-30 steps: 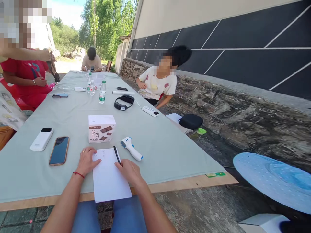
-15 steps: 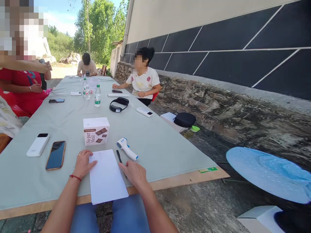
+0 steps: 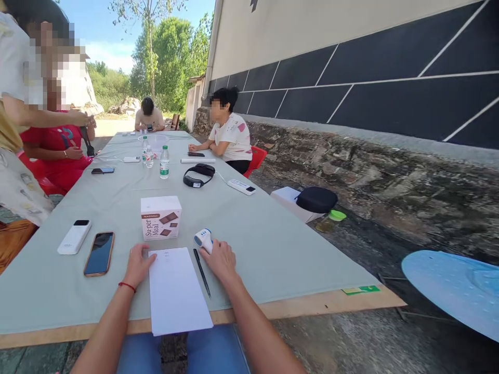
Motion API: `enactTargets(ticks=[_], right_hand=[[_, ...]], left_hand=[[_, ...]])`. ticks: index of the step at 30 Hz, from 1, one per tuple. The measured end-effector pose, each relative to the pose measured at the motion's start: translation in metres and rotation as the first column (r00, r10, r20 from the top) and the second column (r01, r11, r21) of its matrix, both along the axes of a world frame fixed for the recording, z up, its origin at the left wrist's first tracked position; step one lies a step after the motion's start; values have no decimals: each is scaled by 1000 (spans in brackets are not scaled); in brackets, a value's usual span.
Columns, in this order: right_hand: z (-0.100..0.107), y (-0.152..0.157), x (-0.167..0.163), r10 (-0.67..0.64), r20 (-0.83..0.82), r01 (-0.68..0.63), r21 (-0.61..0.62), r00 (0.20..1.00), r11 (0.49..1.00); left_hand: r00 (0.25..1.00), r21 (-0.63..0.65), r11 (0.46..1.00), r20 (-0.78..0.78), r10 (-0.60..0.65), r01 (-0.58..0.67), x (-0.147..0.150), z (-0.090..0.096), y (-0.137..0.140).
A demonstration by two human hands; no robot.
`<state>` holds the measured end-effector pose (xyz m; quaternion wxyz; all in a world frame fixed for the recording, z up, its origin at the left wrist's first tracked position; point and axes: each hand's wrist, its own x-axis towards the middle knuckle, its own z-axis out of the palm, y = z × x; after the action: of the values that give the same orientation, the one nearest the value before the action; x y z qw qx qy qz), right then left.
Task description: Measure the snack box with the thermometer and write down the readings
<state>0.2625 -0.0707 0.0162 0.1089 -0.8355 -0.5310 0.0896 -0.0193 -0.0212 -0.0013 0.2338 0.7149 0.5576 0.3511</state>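
My left hand [image 3: 139, 267] lies at the upper left edge of a white sheet of paper [image 3: 177, 293], its thumb resting on the sheet and its fingers apart. The paper hangs a little over the near table edge and bears small writing at the top. My right hand [image 3: 219, 261] is closed over the handle of a white and blue infrared thermometer [image 3: 203, 239], whose head shows on the left. Between the paper and my right hand lies a black pen [image 3: 201, 272]. Just beyond the paper stands a snack box [image 3: 161, 218] printed "Su-per Meal".
Left of my hand lie a phone [image 3: 99, 254] and a white power bank [image 3: 75, 237]. Farther off are a black headband device [image 3: 199, 175], another power bank [image 3: 241, 187] and several bottles [image 3: 164, 162]. Several people are around the table [image 3: 280, 249]. A blue round stool-like top [image 3: 448, 285] stands right.
My right hand has moved from beside the pen up onto the thermometer and closed on its handle. My left hand stays by the paper. The view has shifted slightly.
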Motion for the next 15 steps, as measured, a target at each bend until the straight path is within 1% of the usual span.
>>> enactTargets(ticks=[3, 4, 5, 6, 8, 10, 11, 12, 13, 14, 15], right_hand=[[1, 1, 1, 26, -7, -27, -33, 1000, 999], [1, 1, 2, 36, -16, -37, -42, 999, 998], [2, 1, 3, 46, -27, -48, -48, 999, 998], [1, 1, 5, 54, -42, -56, -47, 998, 997], [0, 1, 10, 50, -99, -52, -17, 994, 998], [-4, -1, 15, 22, -231, -8, 58, 973, 998], [-6, -3, 18, 15, -331, 24, 115, 943, 993], [-8, -5, 20, 26, -448, 64, 185, 894, 981], [-10, -8, 21, 55, -568, 116, 260, 821, 959], [-11, -11, 21, 97, -680, 181, 326, 727, 928], [-11, -15, 19, 148, -775, 253, 371, 614, 893]], left_hand=[[978, -141, 983, 156, 138, -117, -3, 2, 24], [970, -185, 974, 179, 165, -131, -4, 5, 33], [968, -205, 971, 186, 165, -126, -4, 7, 43], [970, -216, 971, 196, 145, -102, -5, 10, 52], [957, -242, 970, 270, 103, -36, -4, 15, 67], [936, -247, 967, 350, 39, 53, -1, 20, 77], [914, -244, 962, 406, -13, 122, 1, 21, 80], [883, -232, 952, 464, -72, 199, 3, 22, 82], [845, -218, 937, 519, -126, 274, 5, 23, 83], [811, -207, 921, 561, -165, 330, 8, 23, 84], [792, -206, 914, 585, -172, 350, 9, 24, 84]])
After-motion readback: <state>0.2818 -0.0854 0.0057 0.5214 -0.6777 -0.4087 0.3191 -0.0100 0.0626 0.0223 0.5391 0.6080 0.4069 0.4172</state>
